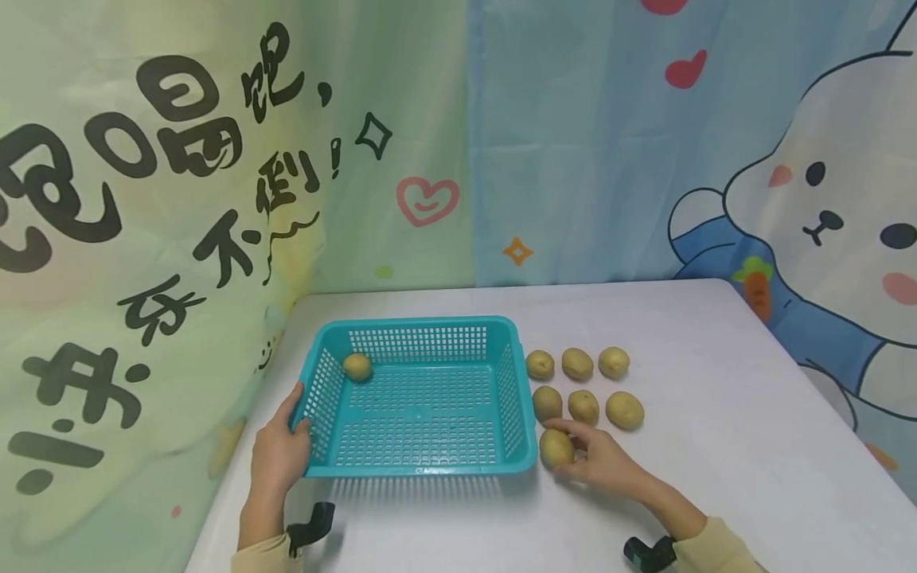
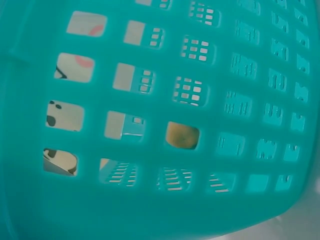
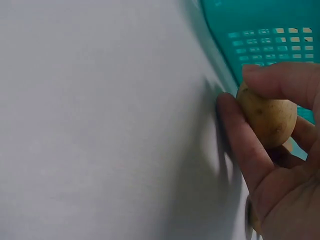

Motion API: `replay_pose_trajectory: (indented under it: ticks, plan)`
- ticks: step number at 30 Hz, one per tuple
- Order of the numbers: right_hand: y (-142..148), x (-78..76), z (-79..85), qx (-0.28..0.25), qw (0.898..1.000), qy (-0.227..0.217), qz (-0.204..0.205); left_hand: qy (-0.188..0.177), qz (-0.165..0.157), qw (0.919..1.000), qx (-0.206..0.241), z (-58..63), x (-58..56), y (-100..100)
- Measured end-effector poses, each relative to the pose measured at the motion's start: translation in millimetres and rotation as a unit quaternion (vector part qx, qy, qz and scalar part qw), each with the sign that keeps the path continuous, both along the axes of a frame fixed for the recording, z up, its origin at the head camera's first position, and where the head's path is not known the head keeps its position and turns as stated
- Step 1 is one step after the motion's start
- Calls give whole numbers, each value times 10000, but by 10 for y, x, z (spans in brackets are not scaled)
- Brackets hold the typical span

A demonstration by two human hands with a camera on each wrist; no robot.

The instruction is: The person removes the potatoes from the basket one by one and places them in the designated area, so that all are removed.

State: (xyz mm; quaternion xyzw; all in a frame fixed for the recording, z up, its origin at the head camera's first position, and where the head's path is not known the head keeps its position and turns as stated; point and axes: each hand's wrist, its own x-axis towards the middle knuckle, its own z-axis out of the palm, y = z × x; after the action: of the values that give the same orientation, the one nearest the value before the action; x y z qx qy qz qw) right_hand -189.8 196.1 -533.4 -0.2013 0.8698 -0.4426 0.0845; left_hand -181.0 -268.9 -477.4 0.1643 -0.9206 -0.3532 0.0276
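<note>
A turquoise plastic basket (image 1: 423, 321) with a mesh of square holes stands on the white table, one potato (image 1: 357, 367) in its far left corner. My left hand (image 1: 282, 450) grips the basket's left rim; the left wrist view is filled by the basket's side wall (image 2: 150, 102), and the hand is outside it. Beside the basket's near right corner, my right hand (image 1: 605, 461) holds a potato (image 1: 556, 450) between thumb and fingers. In the right wrist view this potato (image 3: 272, 117) sits close to the basket's side, with fingers around it.
Right of the basket, more potatoes lie in two rows, a far row (image 1: 576, 364) and a nearer row (image 1: 583, 407). The white table (image 1: 716, 358) extends to the right. A printed curtain (image 1: 544, 143) hangs behind the table and along its left.
</note>
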Motion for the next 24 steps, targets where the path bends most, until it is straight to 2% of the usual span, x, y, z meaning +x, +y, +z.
replay_pose_trajectory:
  ticks: [5,19,24]
  plan:
    - [-11,18,-34,273,9995,39,-125,46,24,10000,-55,-31,-16,-7]
    - [-12,66,-30,-107,9992,-306,-218,-28,-21,10000,64,-33,-30,-4]
    - [7,79,-54,-453,9981,-384,-134,-2,-16,10000,70,-40,-29,-12]
